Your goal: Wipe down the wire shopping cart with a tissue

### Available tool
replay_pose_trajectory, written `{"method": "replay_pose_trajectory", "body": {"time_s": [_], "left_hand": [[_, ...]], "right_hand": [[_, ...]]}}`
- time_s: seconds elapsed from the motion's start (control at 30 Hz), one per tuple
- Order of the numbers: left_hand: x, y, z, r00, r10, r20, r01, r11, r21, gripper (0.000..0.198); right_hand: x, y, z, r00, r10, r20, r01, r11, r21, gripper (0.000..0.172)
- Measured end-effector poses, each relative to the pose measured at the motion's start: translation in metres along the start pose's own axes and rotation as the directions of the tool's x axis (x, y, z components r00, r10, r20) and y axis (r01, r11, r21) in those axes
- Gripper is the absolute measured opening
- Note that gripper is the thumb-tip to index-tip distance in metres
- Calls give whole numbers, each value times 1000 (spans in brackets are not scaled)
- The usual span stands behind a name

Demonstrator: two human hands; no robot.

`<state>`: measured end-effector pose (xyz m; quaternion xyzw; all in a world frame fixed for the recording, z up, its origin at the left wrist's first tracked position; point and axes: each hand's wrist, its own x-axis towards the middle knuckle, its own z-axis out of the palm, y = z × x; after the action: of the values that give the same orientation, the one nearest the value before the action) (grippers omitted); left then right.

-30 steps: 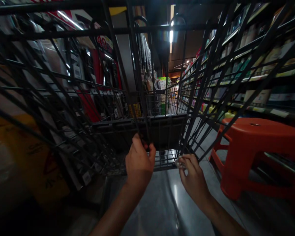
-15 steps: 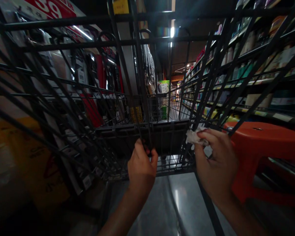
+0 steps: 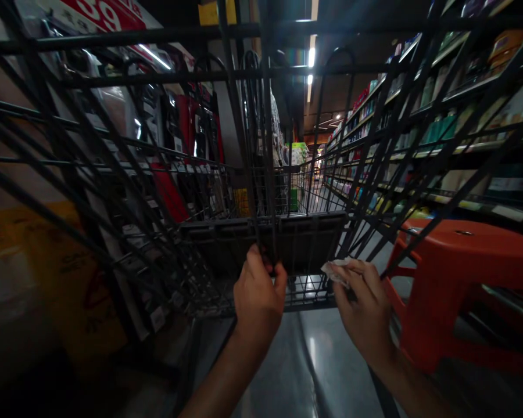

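Observation:
Right in front of me rises the dark wire basket of a shopping cart (image 3: 357, 71), with a flat black panel (image 3: 220, 249) across its lower middle. My left hand (image 3: 259, 293) is closed round thin upright wires of the cart at that panel; its fingertips are partly hidden. A crumpled white tissue (image 3: 337, 271) is pinched in my right hand (image 3: 366, 307), close to the lower right wires of the cart. Whether the tissue touches the wire I cannot tell.
An orange plastic stool (image 3: 466, 238) stands close on the right. Behind it run shelves (image 3: 466, 148) full of bottles. At left hang packaged goods (image 3: 174, 125) under a red price sign (image 3: 108, 14), above a yellow caution sign (image 3: 78, 278). Grey shiny floor (image 3: 287, 366) lies below.
My right hand with the tissue has moved down and slightly left along the cart's side wires. My left hand keeps its hold. The whole view has shifted a little.

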<state>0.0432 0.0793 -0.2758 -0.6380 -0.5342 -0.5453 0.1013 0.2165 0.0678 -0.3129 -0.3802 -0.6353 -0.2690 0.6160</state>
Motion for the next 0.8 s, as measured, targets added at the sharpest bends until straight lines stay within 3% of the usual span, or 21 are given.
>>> {"method": "replay_pose_trajectory", "body": {"time_s": [0.3, 0.43, 0.5, 0.63, 0.8], "left_hand": [[1, 1, -2, 997, -43, 59, 42, 999, 14, 31], [1, 3, -3, 996, -57, 74, 56, 998, 15, 34], [1, 4, -4, 995, -63, 79, 63, 998, 9, 34], [-1, 2, -5, 995, -73, 66, 74, 997, -13, 32], [-5, -2, -5, 997, -66, 36, 68, 997, -47, 30]], "right_hand": [[-37, 12, 9, 985, 68, 158, -73, 997, 28, 25], [-30, 5, -7, 945, 136, 297, -134, 991, -29, 19], [-9, -7, -22, 952, 169, 255, -159, 985, -61, 15], [52, -39, -44, 963, 267, -48, -268, 963, -32, 19], [103, -63, -32, 964, 199, -174, -196, 980, 39, 22]]}}
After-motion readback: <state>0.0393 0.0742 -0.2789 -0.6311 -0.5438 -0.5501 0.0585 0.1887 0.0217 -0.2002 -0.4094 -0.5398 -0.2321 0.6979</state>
